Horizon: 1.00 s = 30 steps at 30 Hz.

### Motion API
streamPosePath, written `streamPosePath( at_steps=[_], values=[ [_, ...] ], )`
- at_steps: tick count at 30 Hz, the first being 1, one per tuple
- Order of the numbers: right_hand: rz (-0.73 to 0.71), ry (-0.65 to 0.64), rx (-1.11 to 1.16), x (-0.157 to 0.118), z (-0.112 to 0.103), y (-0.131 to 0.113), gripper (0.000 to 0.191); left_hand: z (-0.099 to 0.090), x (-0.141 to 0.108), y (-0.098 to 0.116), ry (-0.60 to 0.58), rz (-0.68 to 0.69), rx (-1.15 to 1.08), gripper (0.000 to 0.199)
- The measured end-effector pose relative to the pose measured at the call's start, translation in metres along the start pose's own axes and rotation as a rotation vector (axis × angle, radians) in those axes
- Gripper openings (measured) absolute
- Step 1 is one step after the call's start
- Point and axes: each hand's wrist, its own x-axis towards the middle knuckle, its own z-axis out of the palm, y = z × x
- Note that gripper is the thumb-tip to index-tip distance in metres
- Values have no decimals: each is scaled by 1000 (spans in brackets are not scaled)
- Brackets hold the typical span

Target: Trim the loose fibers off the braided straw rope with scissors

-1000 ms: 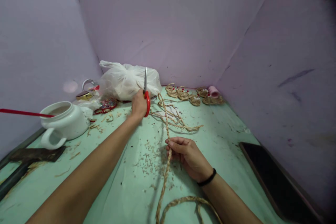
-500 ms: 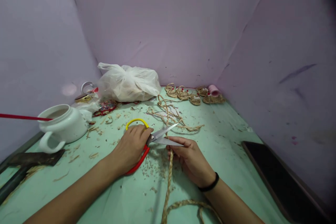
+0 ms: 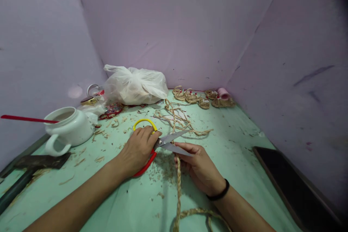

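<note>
My left hand is closed around a pair of scissors with one yellow and one red handle loop. The blades are spread and point right, with the braided straw cord running up between them. Just right of the blades, my right hand pinches that cord; its fingertips are partly hidden by the lower blade. Below the hand the cord hangs toward the front edge and loops right under my forearm. Beyond the blades, more thin cord lies in loose loops on the green table.
A white teapot with a red stick stands left, behind a hammer. At the back sit a knotted plastic bag, several small woven pieces and a pink spool. A dark flat slab lies right. Straw scraps litter the table.
The view has shifted slightly, so everything appears a little further right. The scissor blades still straddle the cord, tilted slightly differently. Both hands keep their holds.
</note>
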Motion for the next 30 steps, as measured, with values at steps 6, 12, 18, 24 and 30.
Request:
streamPosePath(
  at_steps=[6,12,18,24,30],
  values=[
    [34,54,20,2,-1,0,31,0,1,-1,5,33,10,29],
    [-134,11,-154,4,-7,-1,26,-3,0,-2,-70,16,-26,28],
    [-73,-51,-47,0,-7,-5,23,-1,0,-4,-7,45,49,28],
    [-17,-119,42,-1,-6,-6,21,-2,0,-7,12,83,23,27],
    [-12,-140,51,-1,-7,-6,20,-6,1,-8,14,98,-21,28]
  ],
)
